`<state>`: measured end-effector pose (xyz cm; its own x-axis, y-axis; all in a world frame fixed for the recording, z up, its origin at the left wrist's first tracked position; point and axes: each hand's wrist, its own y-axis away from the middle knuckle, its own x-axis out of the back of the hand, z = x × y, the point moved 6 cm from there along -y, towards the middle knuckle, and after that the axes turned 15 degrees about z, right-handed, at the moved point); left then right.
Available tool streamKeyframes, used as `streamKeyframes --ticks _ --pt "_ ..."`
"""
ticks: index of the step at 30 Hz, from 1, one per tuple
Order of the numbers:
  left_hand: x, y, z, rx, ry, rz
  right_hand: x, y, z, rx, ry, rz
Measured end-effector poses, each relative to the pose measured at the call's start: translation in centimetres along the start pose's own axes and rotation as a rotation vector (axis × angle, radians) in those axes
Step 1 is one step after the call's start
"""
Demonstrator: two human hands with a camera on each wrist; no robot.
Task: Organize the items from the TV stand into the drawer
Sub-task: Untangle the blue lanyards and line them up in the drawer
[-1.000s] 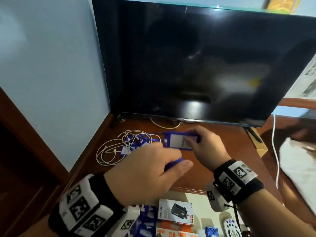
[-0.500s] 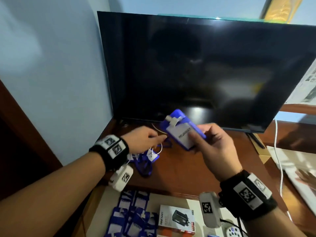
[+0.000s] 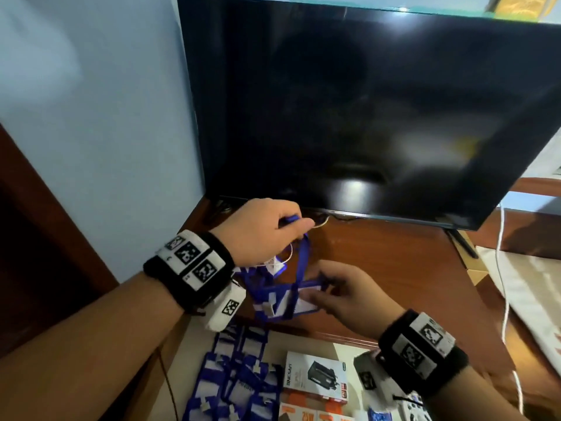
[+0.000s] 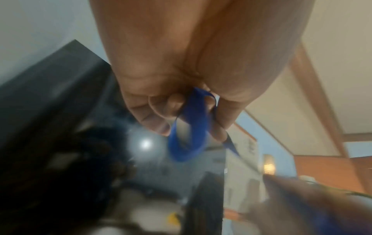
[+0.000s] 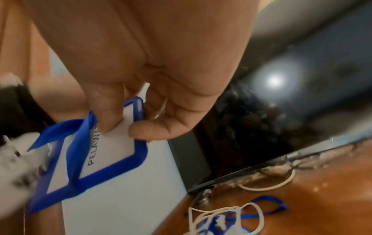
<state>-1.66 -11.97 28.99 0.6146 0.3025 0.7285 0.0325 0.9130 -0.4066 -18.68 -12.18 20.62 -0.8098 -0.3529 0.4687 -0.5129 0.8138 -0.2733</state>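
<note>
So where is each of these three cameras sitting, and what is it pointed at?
Head: worn on the head, looking down at the TV stand and television; both hands and banded wrists show.
Left wrist: looks along the left hand, which pinches a blue lanyard.
Right wrist: looks along the right hand, which pinches a badge holder.
Shared: all three show the television.

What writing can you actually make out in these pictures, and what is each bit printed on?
"PELAWA", cut off by a finger: the white card in the blue badge holder pinched in the right hand.
"NESAR", possibly with a letter before it: side of the white charger box in the drawer.
Orange boxes: large print, too blurred.
Wristband squares: black-and-white code patterns, no words.
</note>
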Motion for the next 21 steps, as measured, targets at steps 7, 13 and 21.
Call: streamKeyframes --ticks 7,13,21 --pt "-4.0 5.1 -5.8 0.173 0.033 -0.225 4.0 -1.4 1.9 -0.192 -0.406 0.648" --pt "-3.2 8.0 -0.7 0.054 0.026 -0.354 0.5 -0.7 2.3 0.019 0.214 0.368" --pt "-2.8 6.6 -5.7 0.321 0.221 -0.348 -2.6 0.7 0.6 -0.154 -0.156 -0.062"
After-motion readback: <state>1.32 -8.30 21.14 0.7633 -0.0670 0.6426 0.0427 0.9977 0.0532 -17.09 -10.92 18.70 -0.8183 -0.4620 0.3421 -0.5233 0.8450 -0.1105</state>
